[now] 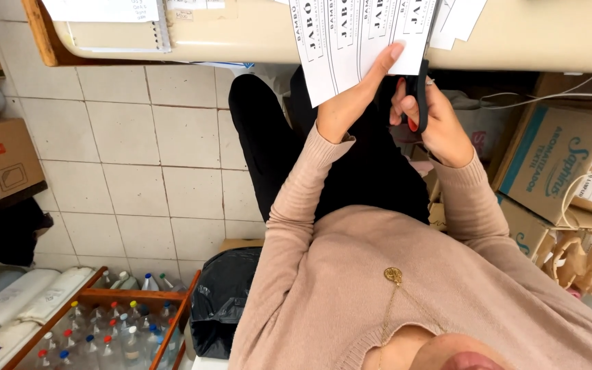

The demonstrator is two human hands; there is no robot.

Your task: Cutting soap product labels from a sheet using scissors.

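Our left hand pinches a printed label sheet at its lower edge, just below the cream tabletop's near edge. Our right hand grips black scissors, blades up against the sheet. Cardboard boxes stand right.

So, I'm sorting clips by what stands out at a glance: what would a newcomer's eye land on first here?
First, the white printed sheet at top centre, pinched by the left hand while the right hand works black scissors along its edge. Next, the wooden crate of small capped bottles on the floor at lower left, and the cardboard boxes stacked at the right.
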